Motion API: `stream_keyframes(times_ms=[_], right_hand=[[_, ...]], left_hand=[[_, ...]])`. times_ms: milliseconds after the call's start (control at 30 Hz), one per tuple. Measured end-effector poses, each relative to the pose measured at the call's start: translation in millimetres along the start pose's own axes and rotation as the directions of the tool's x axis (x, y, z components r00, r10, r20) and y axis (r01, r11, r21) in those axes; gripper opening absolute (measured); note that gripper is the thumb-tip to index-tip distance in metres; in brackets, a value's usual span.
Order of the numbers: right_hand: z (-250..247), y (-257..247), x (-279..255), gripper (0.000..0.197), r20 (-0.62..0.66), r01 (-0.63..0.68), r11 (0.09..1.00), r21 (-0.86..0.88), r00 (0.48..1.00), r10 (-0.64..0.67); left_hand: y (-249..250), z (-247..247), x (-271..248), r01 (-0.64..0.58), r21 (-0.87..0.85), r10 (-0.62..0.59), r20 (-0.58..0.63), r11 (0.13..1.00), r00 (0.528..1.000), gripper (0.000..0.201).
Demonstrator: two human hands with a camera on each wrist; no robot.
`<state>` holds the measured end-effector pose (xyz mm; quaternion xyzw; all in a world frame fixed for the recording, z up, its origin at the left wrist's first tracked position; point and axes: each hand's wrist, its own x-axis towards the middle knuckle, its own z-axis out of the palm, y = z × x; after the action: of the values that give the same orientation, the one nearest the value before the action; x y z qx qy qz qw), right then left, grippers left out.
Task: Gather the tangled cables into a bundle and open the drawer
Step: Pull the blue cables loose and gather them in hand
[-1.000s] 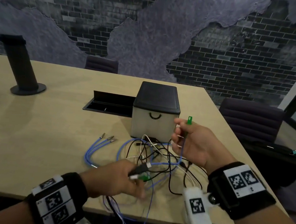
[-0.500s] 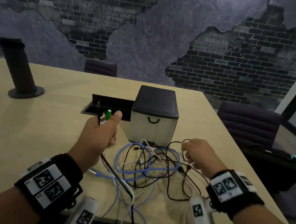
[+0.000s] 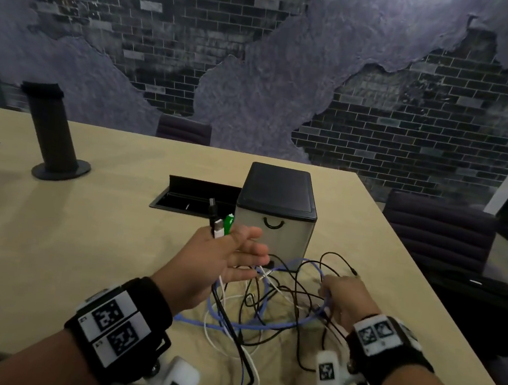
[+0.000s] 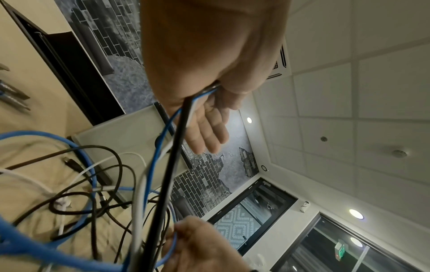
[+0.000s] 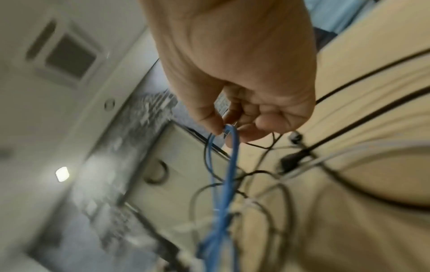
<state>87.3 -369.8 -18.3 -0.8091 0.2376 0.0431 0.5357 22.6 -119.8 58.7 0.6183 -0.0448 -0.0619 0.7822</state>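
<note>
A tangle of blue, black and white cables lies on the table in front of a small drawer box with a black top and a curved handle; its drawer is closed. My left hand hovers left of the box, fingers straight, its thumb clamping several cable ends; green, white and black plugs stick up from it. In the left wrist view black, blue and white cables run down from the thumb crook. My right hand pinches a loop of the blue cable at the tangle's right side.
A black post stands at the far left of the table. An open cable hatch sits left of the box. Chairs and a dark bag are beyond the table's right edge.
My left hand has carried the plug ends right, toward the box front, and spread its fingers. My right hand has dropped nearer to me and now pinches the blue cable.
</note>
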Motion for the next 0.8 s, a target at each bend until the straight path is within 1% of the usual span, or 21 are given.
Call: stream_keyframes(times_ms=[33, 67, 100, 167, 233, 267, 300, 367, 433, 500, 567, 633, 667, 733, 800], right_hand=[[-6, -5, -7, 0.008, 0.062, -0.06, 0.974, 0.219, 0.997, 0.047], [-13, -9, -14, 0.01, 0.16, -0.155, 0.906, 0.394, 0.982, 0.099], [-21, -13, -21, 0.014, 0.262, -0.221, 0.84, 0.496, 0.96, 0.098], [-33, -20, -39, 0.019, 0.39, -0.3, 0.759, 0.578, 0.918, 0.066], [-40, -25, -53, 0.021, 0.433, -0.342, 0.69, 0.638, 0.9, 0.047], [-41, -26, -59, 0.02, 0.438, -0.339, 0.681, 0.649, 0.898, 0.03], [-41, -28, -67, 0.018, 0.441, -0.324, 0.699, 0.638, 0.898, 0.014], [-37, -32, -81, 0.011, 0.422, -0.231, 0.768, 0.597, 0.905, -0.056], [-28, -38, -95, 0.006, 0.374, -0.074, 0.83, 0.552, 0.912, -0.168], [-16, -41, -109, 0.003, 0.329, 0.131, 0.874, 0.468, 0.892, -0.311], [-5, -43, -121, 0.01, 0.308, 0.338, 0.886, 0.318, 0.847, -0.434], [4, -41, -124, 0.014, 0.313, 0.508, 0.847, 0.154, 0.788, -0.529], [7, -40, -124, 0.012, 0.306, 0.59, 0.805, 0.06, 0.757, -0.577], [8, -34, -122, 0.01, 0.305, 0.722, 0.681, -0.12, 0.68, -0.667], [8, -27, -121, 0.017, 0.359, 0.787, 0.578, -0.216, 0.614, -0.703]], left_hand=[[-1, 0, 1, 0.014, 0.004, -0.014, -0.001, 1.0, 1.0, 0.029], [-2, 0, 2, 0.032, 0.013, -0.032, -0.003, 0.999, 0.999, 0.03], [-4, 0, 4, 0.054, 0.024, -0.054, -0.003, 0.998, 0.999, 0.031], [-5, 2, 7, 0.1, 0.058, -0.1, 0.006, 0.993, 0.995, 0.037], [-6, 6, 10, 0.13, 0.096, -0.133, 0.027, 0.987, 0.991, 0.042], [-6, 8, 11, 0.135, 0.113, -0.14, 0.037, 0.984, 0.989, 0.044], [-6, 12, 12, 0.137, 0.125, -0.144, 0.046, 0.983, 0.989, 0.045], [-5, 17, 13, 0.152, 0.139, -0.161, 0.06, 0.979, 0.985, 0.047], [-4, 23, 16, 0.198, 0.148, -0.213, 0.091, 0.969, 0.973, 0.049], [-5, 28, 21, 0.267, 0.134, -0.285, 0.135, 0.954, 0.949, 0.055], [-6, 33, 24, 0.331, 0.075, -0.339, 0.195, 0.941, 0.92, 0.06], [-6, 36, 28, 0.371, 0.02, -0.365, 0.227, 0.929, 0.903, 0.062], [-7, 36, 29, 0.383, -0.008, -0.371, 0.234, 0.924, 0.899, 0.061], [-8, 36, 31, 0.402, -0.079, -0.374, 0.237, 0.912, 0.897, 0.061], [-9, 35, 32, 0.424, -0.134, -0.389, 0.228, 0.896, 0.893, 0.06]])
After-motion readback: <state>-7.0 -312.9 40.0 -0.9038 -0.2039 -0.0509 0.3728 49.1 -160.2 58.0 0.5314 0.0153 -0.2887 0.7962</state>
